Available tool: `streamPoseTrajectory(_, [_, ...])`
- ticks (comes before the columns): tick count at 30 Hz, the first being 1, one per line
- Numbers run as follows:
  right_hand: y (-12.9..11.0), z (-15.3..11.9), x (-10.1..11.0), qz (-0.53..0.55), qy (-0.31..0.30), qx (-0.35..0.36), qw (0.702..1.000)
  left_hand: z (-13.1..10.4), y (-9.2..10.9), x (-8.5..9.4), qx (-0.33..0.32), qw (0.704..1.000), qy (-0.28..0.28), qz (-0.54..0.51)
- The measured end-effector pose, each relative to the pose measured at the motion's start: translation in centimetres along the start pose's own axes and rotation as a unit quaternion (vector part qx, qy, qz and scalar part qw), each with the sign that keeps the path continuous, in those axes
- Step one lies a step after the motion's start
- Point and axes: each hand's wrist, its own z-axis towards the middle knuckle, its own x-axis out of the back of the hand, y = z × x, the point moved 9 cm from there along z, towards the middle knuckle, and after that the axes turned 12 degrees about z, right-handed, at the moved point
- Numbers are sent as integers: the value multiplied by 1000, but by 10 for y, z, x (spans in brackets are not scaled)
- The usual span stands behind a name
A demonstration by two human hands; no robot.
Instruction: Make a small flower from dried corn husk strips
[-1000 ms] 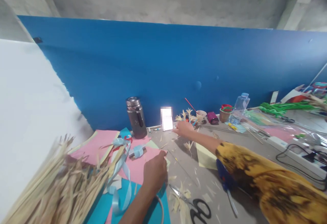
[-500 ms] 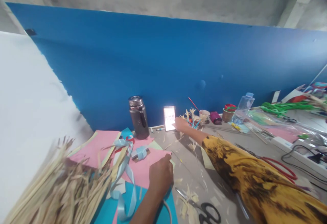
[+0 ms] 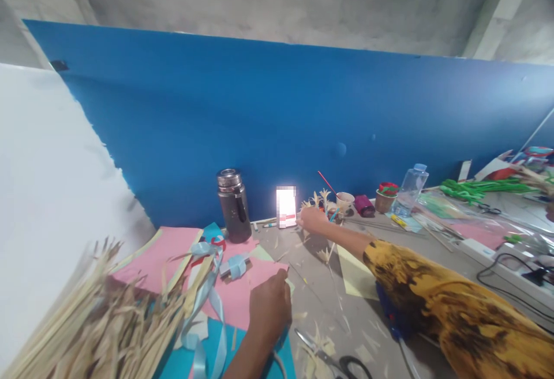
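My right hand (image 3: pixel 314 220), its fingers curled in, is just right of a phone (image 3: pixel 286 208) with a glaring screen, propped upright against the blue panel. Behind that hand stands a bunch of pale husk flowers (image 3: pixel 320 196). Closer to me, my left hand (image 3: pixel 270 303) is a loose fist over the edge of the pink paper (image 3: pixel 236 298); its fingertips are hidden, so I cannot make out what they hold. Black-handled scissors (image 3: pixel 320 353) lie to its right among husk scraps. Light blue ribbon (image 3: pixel 216 304) trails to its left.
A dark thermos (image 3: pixel 234 209) stands left of the phone. Dry husks (image 3: pixel 121 321) are heaped at the lower left. On the right are a paper cup (image 3: pixel 345 201), a plastic bottle (image 3: pixel 409 191), green stems (image 3: pixel 480 188) and a power strip (image 3: pixel 485 255) with cables.
My right hand has drawn back slightly from the phone's edge. A red band now shows low on the screen. My left hand is nearly where it was; the view has tilted slightly up.
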Motion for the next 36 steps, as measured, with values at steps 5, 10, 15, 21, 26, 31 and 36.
streamPoseTrajectory(5, [8,8,41,16,54,-6,998,2,-3,-4,8,1000,2,-5])
streamPoseTrajectory(10, [6,20,74,38,114,-1,993,3,-8,-7,27,1000,-10,7])
streamPoseTrajectory(15, [9,33,78,50,128,-2,991,4,-14,-13,41,999,-11,0])
streamPoseTrajectory(21, [16,45,75,66,113,9,991,3,-20,-20,53,998,27,-28])
streamPoseTrajectory(26, [14,50,72,77,95,26,992,2,-24,-21,68,995,53,-58])
streamPoseTrajectory(31, [14,56,69,83,84,24,993,3,-25,-23,69,995,47,-60])
streamPoseTrajectory(36, [17,58,68,83,78,17,993,3,-24,-22,56,995,57,-57])
